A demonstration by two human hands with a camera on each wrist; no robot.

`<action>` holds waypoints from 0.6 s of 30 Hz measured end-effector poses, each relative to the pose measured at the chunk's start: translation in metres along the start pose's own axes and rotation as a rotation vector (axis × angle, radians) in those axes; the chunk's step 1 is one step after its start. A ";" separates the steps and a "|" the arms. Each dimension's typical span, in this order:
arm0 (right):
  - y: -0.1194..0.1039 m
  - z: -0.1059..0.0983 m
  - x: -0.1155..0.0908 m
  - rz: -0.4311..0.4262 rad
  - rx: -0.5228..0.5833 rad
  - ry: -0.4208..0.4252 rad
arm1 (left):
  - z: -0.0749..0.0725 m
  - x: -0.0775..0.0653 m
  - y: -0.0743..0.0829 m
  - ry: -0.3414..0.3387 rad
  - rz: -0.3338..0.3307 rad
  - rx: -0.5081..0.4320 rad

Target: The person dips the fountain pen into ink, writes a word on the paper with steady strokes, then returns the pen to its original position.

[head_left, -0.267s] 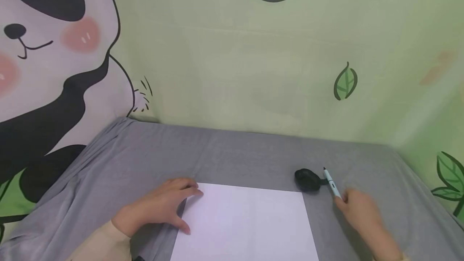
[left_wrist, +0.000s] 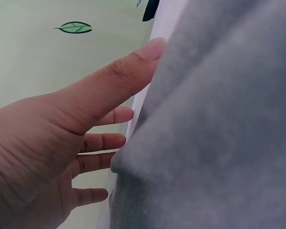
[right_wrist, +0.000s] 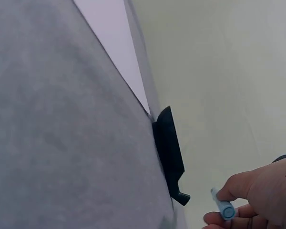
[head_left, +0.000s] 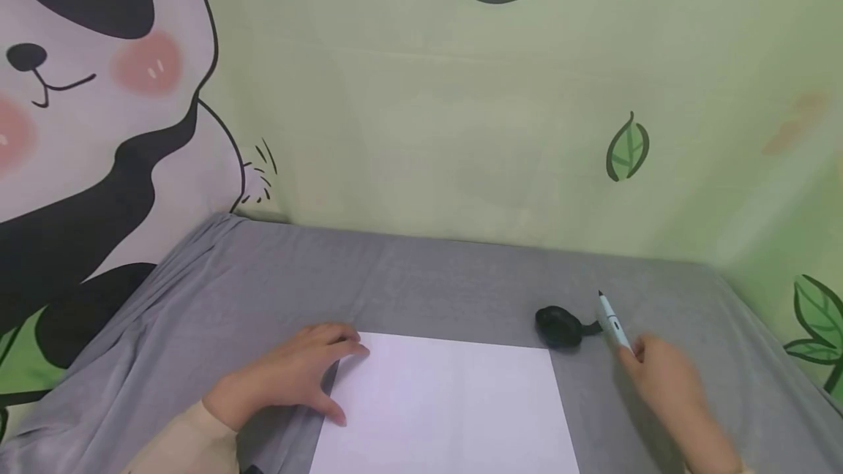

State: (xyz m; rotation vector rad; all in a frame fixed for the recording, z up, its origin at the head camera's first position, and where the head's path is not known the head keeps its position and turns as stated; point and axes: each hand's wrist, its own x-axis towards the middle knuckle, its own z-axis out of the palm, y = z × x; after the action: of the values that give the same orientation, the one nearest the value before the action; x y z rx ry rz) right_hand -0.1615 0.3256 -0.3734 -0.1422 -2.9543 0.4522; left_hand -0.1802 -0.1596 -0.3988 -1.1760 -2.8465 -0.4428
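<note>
In the head view a white sheet of paper [head_left: 454, 408] lies on the grey cloth. My left hand [head_left: 290, 371] rests at its upper left edge, thumb and fingers spread apart; the left wrist view has the thumb [left_wrist: 119, 76] at the paper's edge. To the right of the sheet my right hand [head_left: 668, 386] pinches a light blue marker [head_left: 614, 324], its dark tip pointing up and away. In the right wrist view, the marker's round end [right_wrist: 227, 211] shows between thumb and fingers. A rounded black object with a short stem [head_left: 558, 327] lies by the paper's upper right corner.
Grey cloth [head_left: 421, 269] covers the table and falls in folds at the left. Behind it hangs a pale green backdrop [head_left: 395, 130] printed with a panda [head_left: 178, 189] and leaves.
My right hand has moved a little to the right with the marker, whose tip is now higher and farther from the black object. The left hand and paper have stayed in place.
</note>
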 end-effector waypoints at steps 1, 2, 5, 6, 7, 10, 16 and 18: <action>0.000 -0.001 0.000 0.000 0.003 0.008 | 0.000 0.000 0.000 0.001 0.001 0.001; 0.001 -0.002 0.000 -0.001 0.009 0.017 | 0.001 0.000 0.000 0.003 0.003 0.002; 0.001 -0.006 0.000 -0.010 0.017 0.053 | 0.002 0.001 -0.001 0.008 0.006 0.007; 0.001 -0.007 -0.001 -0.013 0.016 0.073 | 0.002 0.001 -0.001 0.011 0.007 0.009; 0.001 -0.008 -0.001 -0.020 0.014 0.092 | 0.003 0.001 -0.001 0.013 0.008 0.011; 0.000 -0.010 0.000 -0.026 0.011 0.157 | 0.003 0.001 -0.002 0.017 0.009 0.013; 0.000 -0.013 0.000 -0.040 0.041 0.273 | 0.002 0.001 -0.001 0.014 0.001 0.002; 0.000 -0.014 0.000 -0.052 0.046 0.312 | 0.001 0.001 0.000 0.012 -0.001 -0.001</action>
State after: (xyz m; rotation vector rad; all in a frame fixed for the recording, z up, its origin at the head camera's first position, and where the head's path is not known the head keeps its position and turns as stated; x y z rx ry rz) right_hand -0.1593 0.3299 -0.3598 -0.1179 -2.6337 0.4452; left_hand -0.1810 -0.1587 -0.4002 -1.1676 -2.8376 -0.4502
